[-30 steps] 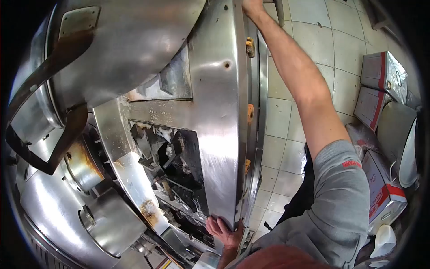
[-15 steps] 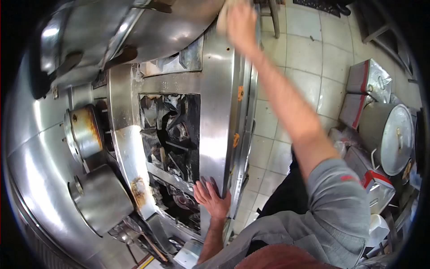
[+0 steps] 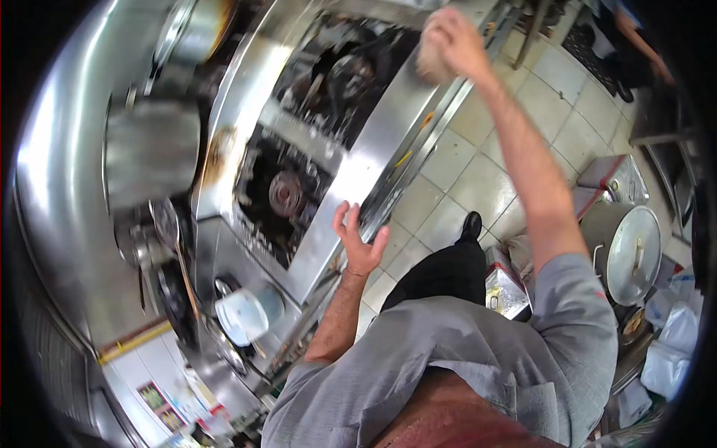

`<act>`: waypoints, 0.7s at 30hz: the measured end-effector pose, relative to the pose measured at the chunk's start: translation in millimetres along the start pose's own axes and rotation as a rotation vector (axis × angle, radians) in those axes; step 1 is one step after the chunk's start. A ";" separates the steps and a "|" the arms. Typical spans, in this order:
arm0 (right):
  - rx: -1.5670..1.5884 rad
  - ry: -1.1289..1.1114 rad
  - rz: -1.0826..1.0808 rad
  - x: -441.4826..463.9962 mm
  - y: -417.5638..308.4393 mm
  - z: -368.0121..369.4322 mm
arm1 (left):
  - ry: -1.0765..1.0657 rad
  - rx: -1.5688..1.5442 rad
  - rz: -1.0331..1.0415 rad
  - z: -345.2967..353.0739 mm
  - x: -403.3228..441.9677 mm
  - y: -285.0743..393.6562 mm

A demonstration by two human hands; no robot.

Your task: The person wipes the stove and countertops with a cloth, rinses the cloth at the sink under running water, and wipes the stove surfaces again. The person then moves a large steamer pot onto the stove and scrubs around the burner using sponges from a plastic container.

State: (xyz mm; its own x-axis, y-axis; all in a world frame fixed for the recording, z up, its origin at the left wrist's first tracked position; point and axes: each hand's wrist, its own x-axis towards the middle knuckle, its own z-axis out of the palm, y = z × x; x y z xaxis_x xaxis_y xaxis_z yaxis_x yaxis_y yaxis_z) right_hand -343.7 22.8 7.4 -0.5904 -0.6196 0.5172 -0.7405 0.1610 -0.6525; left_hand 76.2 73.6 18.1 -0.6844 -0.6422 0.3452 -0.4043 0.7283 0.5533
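Pad [image 3: 430, 67] — beige, blurred — sits in the grip of the right hand [image 3: 457, 46] at the front edge of the stove [image 3: 357, 172]; left hand [image 3: 361, 250], grip wide, hovers beside it.

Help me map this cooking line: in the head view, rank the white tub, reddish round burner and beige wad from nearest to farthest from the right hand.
1. Beige wad: in the grip of the right hand, upper middle.
2. Reddish round burner: left of the frame's middle.
3. White tub: lower left, beyond the burner.
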 end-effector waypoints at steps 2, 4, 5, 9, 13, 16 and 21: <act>-0.397 -0.082 -0.026 -6.5 -11.5 -4.9 | 0.008 0.048 -0.026 -29.0 -42.8 -1.6; -0.425 -0.330 0.055 9.0 -39.2 -7.7 | -0.001 0.210 -0.145 -67.9 -84.0 -13.5; -0.497 -0.166 -0.018 -8.0 -40.8 12.5 | 0.097 0.207 -0.240 -89.3 -104.3 -19.2; -0.339 -0.007 -0.025 -135.7 -150.4 70.5 | 0.292 0.326 -0.336 -167.2 -175.9 -41.7; 0.069 -0.490 0.137 -280.8 -364.6 98.9 | 0.356 0.233 -0.321 -197.4 -219.3 -60.9; 0.066 -0.495 -0.279 -375.6 -451.7 142.3 | 0.312 0.213 -0.243 -207.8 -225.4 -59.3; 0.072 -0.443 -0.600 -397.5 -441.5 142.5 | 0.283 0.183 -0.201 -208.2 -224.0 -68.1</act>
State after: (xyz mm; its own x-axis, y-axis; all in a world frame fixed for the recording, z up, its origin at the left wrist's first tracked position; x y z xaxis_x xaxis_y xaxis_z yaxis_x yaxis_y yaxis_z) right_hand 263.7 88.6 11.0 0.1038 -0.8390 0.5341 -0.8627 -0.3432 -0.3715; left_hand 383.4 118.1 60.9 -0.3970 -0.7981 0.4533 -0.6320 0.5958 0.4956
